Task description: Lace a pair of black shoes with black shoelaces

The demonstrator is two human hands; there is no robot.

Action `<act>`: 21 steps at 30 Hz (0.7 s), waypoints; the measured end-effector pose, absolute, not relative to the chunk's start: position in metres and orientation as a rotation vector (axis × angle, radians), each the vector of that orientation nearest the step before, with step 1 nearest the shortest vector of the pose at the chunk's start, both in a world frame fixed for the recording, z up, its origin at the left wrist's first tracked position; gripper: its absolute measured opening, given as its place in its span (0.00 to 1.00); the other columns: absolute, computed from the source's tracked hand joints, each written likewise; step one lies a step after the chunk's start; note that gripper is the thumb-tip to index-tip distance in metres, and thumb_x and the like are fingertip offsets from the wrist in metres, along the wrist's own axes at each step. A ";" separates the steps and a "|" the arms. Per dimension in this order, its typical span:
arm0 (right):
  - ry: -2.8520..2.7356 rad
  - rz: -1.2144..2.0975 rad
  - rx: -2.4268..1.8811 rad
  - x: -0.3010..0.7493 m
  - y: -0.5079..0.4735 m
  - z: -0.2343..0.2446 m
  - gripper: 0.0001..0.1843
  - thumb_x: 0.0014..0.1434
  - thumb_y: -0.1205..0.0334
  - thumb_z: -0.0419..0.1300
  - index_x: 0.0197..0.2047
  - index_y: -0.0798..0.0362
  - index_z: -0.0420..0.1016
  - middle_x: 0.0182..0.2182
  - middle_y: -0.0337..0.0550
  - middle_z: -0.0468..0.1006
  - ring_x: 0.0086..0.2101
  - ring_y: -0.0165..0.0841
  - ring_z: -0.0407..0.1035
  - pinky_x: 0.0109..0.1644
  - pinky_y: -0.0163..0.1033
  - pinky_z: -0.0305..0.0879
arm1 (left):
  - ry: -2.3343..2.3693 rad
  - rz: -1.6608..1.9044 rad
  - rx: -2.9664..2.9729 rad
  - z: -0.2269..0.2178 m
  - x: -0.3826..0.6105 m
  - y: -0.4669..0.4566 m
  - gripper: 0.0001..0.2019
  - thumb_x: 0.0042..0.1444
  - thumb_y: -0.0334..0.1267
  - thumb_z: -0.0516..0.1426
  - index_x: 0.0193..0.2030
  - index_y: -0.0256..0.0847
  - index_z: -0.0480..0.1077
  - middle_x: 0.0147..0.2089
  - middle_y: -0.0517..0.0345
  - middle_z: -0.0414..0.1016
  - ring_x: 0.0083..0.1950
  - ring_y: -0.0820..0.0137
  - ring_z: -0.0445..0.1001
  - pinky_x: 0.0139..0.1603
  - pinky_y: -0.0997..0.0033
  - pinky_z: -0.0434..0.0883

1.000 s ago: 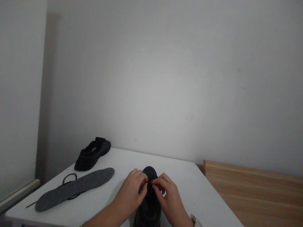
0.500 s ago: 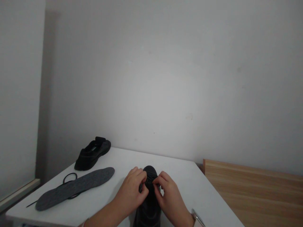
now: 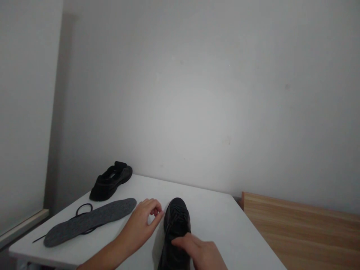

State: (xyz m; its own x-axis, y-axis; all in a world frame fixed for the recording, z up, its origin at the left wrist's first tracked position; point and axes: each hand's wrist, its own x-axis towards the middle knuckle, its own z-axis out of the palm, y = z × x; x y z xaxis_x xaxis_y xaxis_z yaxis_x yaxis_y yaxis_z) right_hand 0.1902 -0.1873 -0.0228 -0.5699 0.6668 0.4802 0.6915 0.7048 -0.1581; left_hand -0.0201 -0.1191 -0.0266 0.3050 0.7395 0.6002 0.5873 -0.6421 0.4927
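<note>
1. The black shoe (image 3: 176, 232) is lying on the white table (image 3: 219, 213), in the near middle of the scene. Its toe is pointing far, toward the wall, and its heel is running out of the picture at the near edge. So its long axis is going from near to far.
2. The right hand (image 3: 201, 253) is resting on the top of the shoe, at its near part. The fingers (image 3: 182, 240) are lying across the laces area, pointing to the left. I cannot tell if they are pinching a lace or only pressing there.
3. The left hand (image 3: 142, 223) is staying just beside the shoe, on its left side. Its fingers are curled loosely with the tips close together, and it is holding nothing that I can see. The tips are almost touching the side of the shoe, but I cannot tell if they are really touching.
4. The shoe is lying to the right of the left hand and under the right hand, so the right hand is the nearer one.
5. Farther to the left, one grey insole (image 3: 90, 222) is lying flat on the table, with its long axis going from near left to far right.
6. One black lace (image 3: 83, 208) is lying partly under the insole, making a loop at its far side.
7. A second black shoe (image 3: 111, 181) is standing at the far left corner, well apart from both hands.
8. Counting: two shoes, one insole, one loose lace.
</note>
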 end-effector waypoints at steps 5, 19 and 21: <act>-2.433 -0.244 -1.240 0.191 -0.186 -0.034 0.11 0.49 0.52 0.66 0.26 0.49 0.73 0.25 0.37 0.76 0.20 0.30 0.68 0.19 0.33 0.49 | 1.399 1.192 2.585 -0.022 -0.054 -0.099 0.10 0.60 0.39 0.49 0.31 0.41 0.67 0.33 0.55 0.71 0.39 0.63 0.68 0.43 0.63 0.64; -1.854 -0.275 -1.482 0.360 -0.149 -0.035 0.13 0.59 0.52 0.54 0.35 0.49 0.76 0.35 0.49 0.79 0.36 0.41 0.74 0.40 0.43 0.71 | 1.703 0.597 2.767 -0.020 -0.226 -0.002 0.21 0.48 0.35 0.54 0.51 0.42 0.68 0.56 0.49 0.69 0.56 0.55 0.67 0.56 0.57 0.57; -1.802 -0.356 -1.502 0.394 -0.134 -0.047 0.15 0.57 0.51 0.54 0.35 0.50 0.78 0.36 0.51 0.80 0.38 0.44 0.75 0.42 0.46 0.72 | 1.743 0.683 2.708 -0.019 -0.236 0.003 0.25 0.46 0.34 0.54 0.55 0.40 0.65 0.54 0.51 0.71 0.56 0.55 0.66 0.56 0.57 0.57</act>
